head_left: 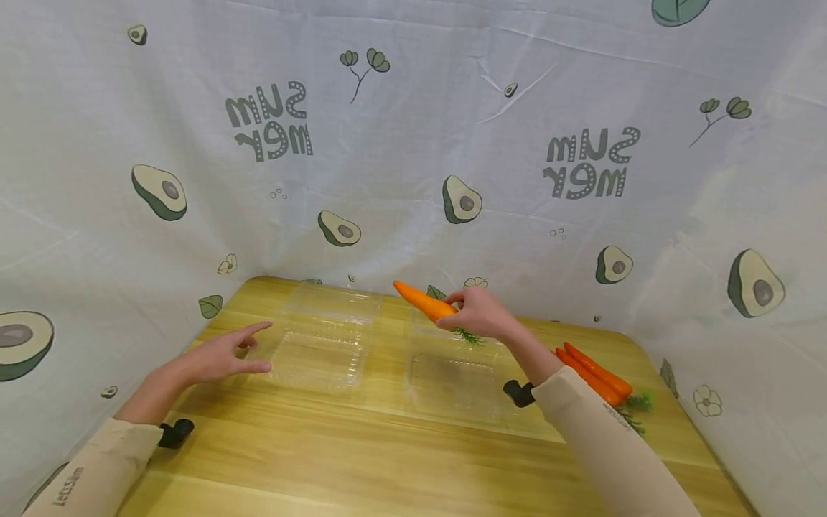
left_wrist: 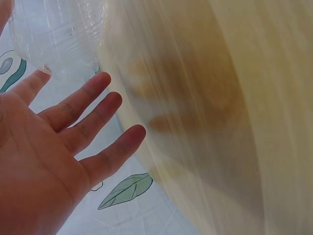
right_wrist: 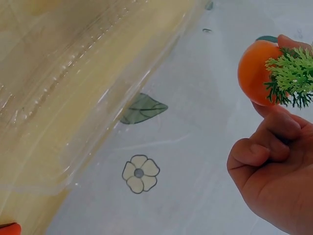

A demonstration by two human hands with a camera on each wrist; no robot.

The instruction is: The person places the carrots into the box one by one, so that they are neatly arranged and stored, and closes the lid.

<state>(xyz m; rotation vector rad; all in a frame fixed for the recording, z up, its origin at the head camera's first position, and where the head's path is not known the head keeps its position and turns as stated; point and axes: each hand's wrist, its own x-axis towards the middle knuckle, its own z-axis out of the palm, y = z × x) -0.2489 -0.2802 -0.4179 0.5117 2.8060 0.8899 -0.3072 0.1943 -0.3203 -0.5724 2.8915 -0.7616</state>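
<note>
In the head view my right hand [head_left: 479, 313] pinches an orange carrot [head_left: 423, 301] near its leafy end, its tip pointing up and left. The carrot is held over the back part of the right clear plastic container [head_left: 452, 380]. The right wrist view shows its round orange end [right_wrist: 257, 73] and green leaves [right_wrist: 293, 76] between thumb and fingers. My left hand [head_left: 222, 357] is at the left edge of another clear plastic container [head_left: 316, 359], fingers spread with nothing in them. Its palm and straight fingers [left_wrist: 98, 117] show in the left wrist view.
Two redder carrots [head_left: 594, 373] with green tops lie at the right side of the wooden table [head_left: 388, 459]. Both containers have raised lids toward the back. A white printed curtain [head_left: 400, 143] hangs behind and along the sides.
</note>
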